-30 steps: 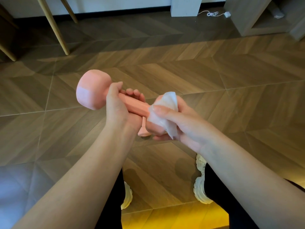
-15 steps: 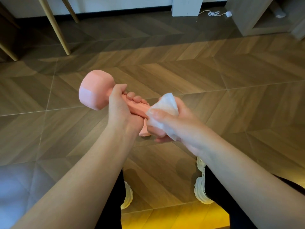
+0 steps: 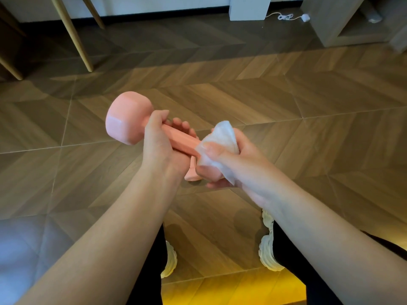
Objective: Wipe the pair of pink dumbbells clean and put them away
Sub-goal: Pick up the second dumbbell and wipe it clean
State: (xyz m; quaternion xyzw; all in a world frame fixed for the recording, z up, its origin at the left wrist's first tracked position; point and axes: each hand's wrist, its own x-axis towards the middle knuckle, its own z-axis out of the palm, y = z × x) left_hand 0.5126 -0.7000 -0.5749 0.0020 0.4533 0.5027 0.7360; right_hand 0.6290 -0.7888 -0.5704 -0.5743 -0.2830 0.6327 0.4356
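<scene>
A pink dumbbell (image 3: 126, 118) is held in the air over the floor, one round head pointing up and left. My left hand (image 3: 158, 144) grips its handle just below that head. My right hand (image 3: 226, 160) holds a white wet wipe (image 3: 222, 137) wrapped over the dumbbell's other head, which is almost fully covered. A small pink part (image 3: 192, 173) shows below, between my two hands; I cannot tell whether it belongs to this dumbbell or to a second one. No other dumbbell is plainly in view.
Wooden herringbone floor (image 3: 286, 106) all around. Slanted wooden furniture legs (image 3: 74, 38) stand at the far left. A white post (image 3: 247, 7) and a white cable with plug (image 3: 290, 17) lie at the back; a low grey shelf unit (image 3: 343, 29) is far right. My white shoes (image 3: 267, 247) are below.
The wipe in my right hand has shifted slightly around the covered head, bunching higher. The dumbbell and my left hand stay almost in place.
</scene>
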